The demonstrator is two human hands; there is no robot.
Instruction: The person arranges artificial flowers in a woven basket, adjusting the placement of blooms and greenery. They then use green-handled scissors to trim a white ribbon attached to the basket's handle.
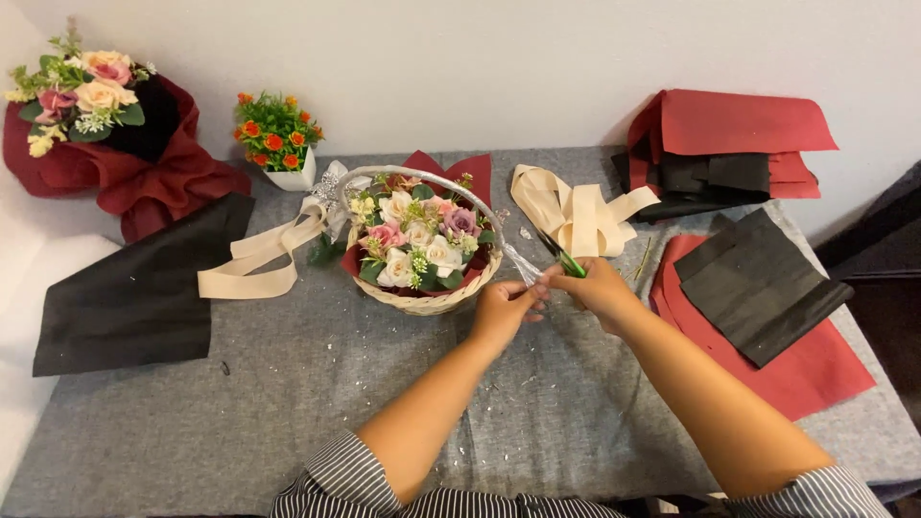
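A wicker basket [427, 303] filled with cream, pink and mauve roses sits at the middle of the grey table. My left hand [504, 309] pinches a thin clear strip [523, 261] that runs from the basket's handle [413, 175]. My right hand [597, 288] is closed on green-handled scissors [566, 259], their blades pointing up and left beside the strip. Both hands meet just right of the basket.
Cream ribbon lies in a loop left of the basket [254, 264] and in a heap behind my hands [576, 216]. Black and red wrapping sheets lie right [758, 288] and far right [729, 134]. A black sheet [134, 288], a red-wrapped bouquet [96, 125] and a small potted orange plant [278, 139] stand left.
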